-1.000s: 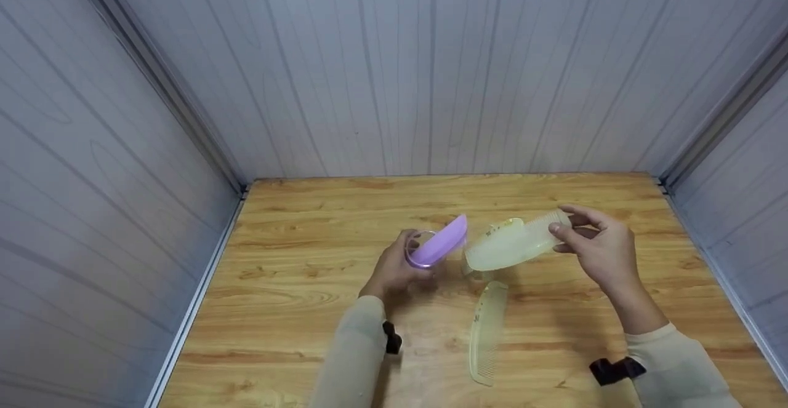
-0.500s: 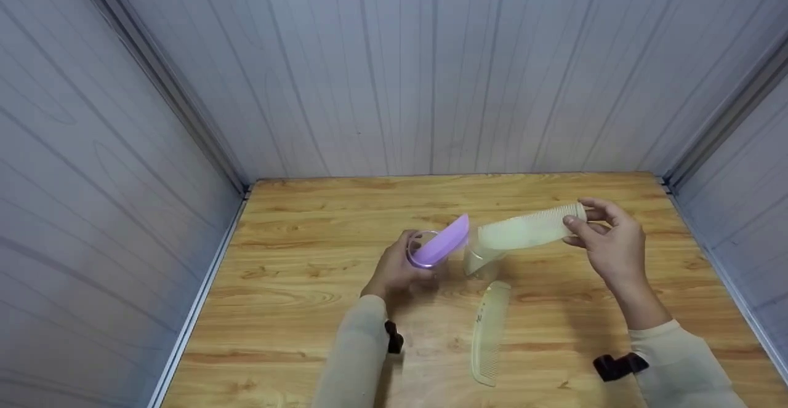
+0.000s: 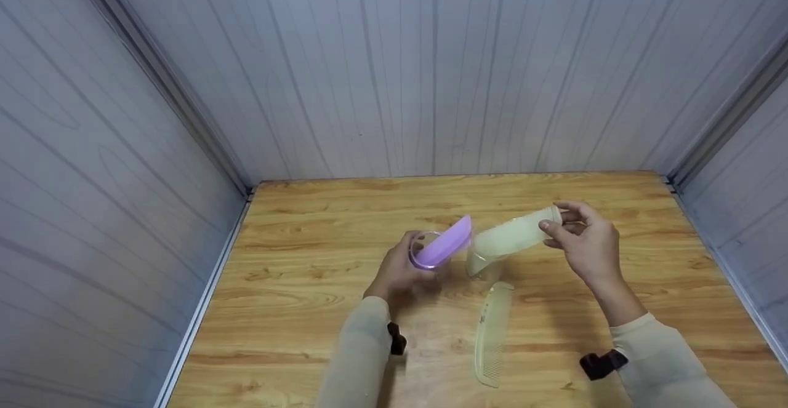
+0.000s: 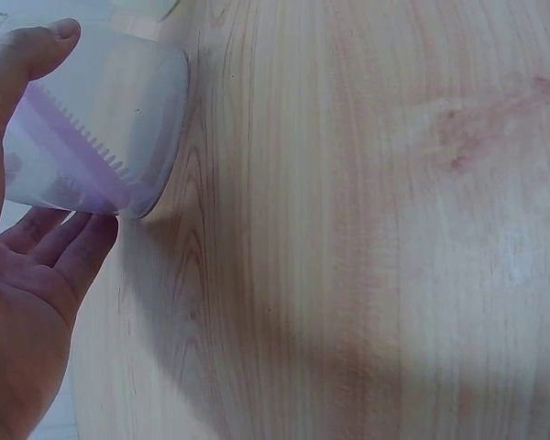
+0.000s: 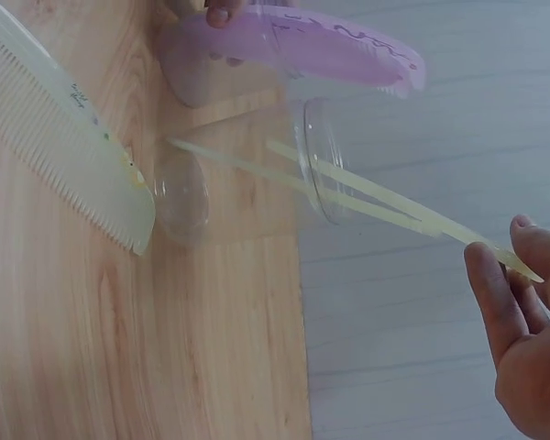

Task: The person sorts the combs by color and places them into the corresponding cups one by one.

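Observation:
My left hand [image 3: 403,263] grips a clear plastic cup [image 4: 137,73], thumb on one side and fingers under the other. A purple comb [image 3: 444,243] leans inside it, its end sticking out past the rim. Between thumb and fingers, my right hand [image 3: 588,242] pinches one end of a pale yellow-green comb [image 3: 517,234]. The far end of that comb is inside a second clear cup [image 5: 192,197], which stands beside the first. Another pale comb [image 5: 243,165] leans in this second cup, seen edge-on in the right wrist view.
A further pale comb [image 3: 492,334] with printed decoration lies flat on the wood-grain table [image 3: 295,316], nearer me than the cups. Grey panel walls [image 3: 394,76] enclose the table at the back and both sides.
My right hand first drew right with its comb, then came back left, and the comb's far end went into the second cup. My left hand keeps its grip on the first cup.

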`<state>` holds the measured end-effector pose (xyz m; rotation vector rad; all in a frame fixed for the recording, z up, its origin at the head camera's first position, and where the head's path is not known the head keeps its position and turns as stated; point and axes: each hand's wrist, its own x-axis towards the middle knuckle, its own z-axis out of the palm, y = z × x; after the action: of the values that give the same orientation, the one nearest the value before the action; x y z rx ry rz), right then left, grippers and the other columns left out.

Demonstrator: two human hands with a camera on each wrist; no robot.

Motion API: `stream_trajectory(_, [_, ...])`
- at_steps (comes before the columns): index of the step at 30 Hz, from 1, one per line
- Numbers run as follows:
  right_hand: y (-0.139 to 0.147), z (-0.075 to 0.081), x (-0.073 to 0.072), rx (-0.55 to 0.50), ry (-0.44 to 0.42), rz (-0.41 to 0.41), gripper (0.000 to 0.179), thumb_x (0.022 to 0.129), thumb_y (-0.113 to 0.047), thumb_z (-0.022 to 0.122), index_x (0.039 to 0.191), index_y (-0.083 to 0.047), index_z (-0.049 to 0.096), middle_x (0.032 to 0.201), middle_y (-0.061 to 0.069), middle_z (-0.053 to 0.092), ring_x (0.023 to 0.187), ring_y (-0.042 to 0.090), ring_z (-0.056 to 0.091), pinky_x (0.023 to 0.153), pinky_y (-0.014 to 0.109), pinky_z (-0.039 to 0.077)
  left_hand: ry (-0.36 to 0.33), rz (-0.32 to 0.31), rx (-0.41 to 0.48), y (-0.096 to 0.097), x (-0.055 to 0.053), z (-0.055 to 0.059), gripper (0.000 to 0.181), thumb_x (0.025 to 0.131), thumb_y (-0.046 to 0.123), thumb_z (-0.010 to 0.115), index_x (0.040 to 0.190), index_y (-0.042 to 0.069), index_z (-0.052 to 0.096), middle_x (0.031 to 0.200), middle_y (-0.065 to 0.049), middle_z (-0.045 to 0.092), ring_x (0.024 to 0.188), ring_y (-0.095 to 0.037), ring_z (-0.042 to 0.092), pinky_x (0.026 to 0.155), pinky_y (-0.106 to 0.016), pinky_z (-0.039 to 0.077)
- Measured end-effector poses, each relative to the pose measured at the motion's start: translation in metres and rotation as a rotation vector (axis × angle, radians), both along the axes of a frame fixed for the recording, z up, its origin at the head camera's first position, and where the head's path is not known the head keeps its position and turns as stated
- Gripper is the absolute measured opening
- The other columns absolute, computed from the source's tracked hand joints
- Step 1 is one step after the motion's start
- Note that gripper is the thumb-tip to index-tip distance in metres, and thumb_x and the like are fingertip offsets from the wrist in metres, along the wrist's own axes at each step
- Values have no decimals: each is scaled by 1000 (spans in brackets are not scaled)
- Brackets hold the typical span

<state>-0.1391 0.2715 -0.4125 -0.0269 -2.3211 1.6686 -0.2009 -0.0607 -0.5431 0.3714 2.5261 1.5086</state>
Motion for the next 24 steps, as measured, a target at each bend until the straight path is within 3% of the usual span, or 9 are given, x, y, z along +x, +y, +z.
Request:
stream_trajectory(7, [-12,-7,-9,27,-34,-9,48,92,-12,77,134,3,61,109,18,63,84,2,68,72,25,63,-26,16,-9,0,0,-3,91,70,15,93,147,28,45,144,-9,60,133,-25,56,117,-43,43])
stream_trajectory(14, [-21,-11,-18,65,-25,-3,47,91,-16,79,131,2,64,104,19,65,79,1,68,67,25,63,6,1,-31,0,-1,2,90,70,11,91,147,22,46,141,-12,62,129,-27,59,114,-43,45])
stream_trajectory(20, [-23,-17,-22,242,-20,-61,44,91,-25,79,128,-3,69,100,15,70,76,3,64,52,21,58,0,5,-35,-1,-2,2,91,70,14,91,147,24,45,140,-12,62,129,-27,59,114,-44,45])
stream_trajectory(24, [-25,-22,-24,321,-16,-71,43,91,-27,79,126,-4,71,98,12,71,79,9,61,58,13,51,-30,23,-19,-1,0,-3,92,69,13,91,147,28,45,142,-10,61,130,-26,58,114,-44,45])
